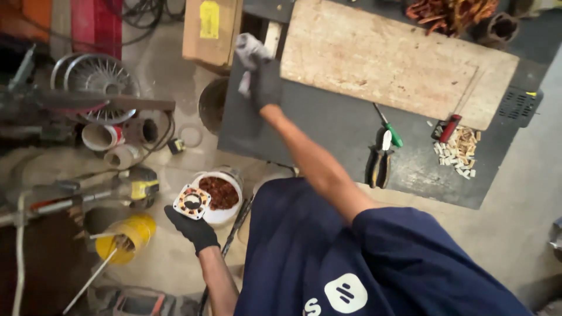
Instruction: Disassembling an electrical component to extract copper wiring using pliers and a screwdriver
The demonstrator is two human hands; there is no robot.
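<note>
**Motor core in one hand, rag in the other**

While my left hand (193, 228) holds its grip clamped on a small motor core (192, 202), a square pale plate with copper windings about a round bore, my right hand (263, 88) is stretched to twelve o'clock, its grip closed on a crumpled grey rag (250, 52) at the edge of the dark worktop (328, 126). Judging by the white bowl (221, 202) of reddish copper scraps just beside the core, some stripping looks done; this core's windings remain. At three o'clock lie pliers (379, 167), a green screwdriver (389, 130) and pale wood chips (458, 153) below a rough board (398, 61).
</note>
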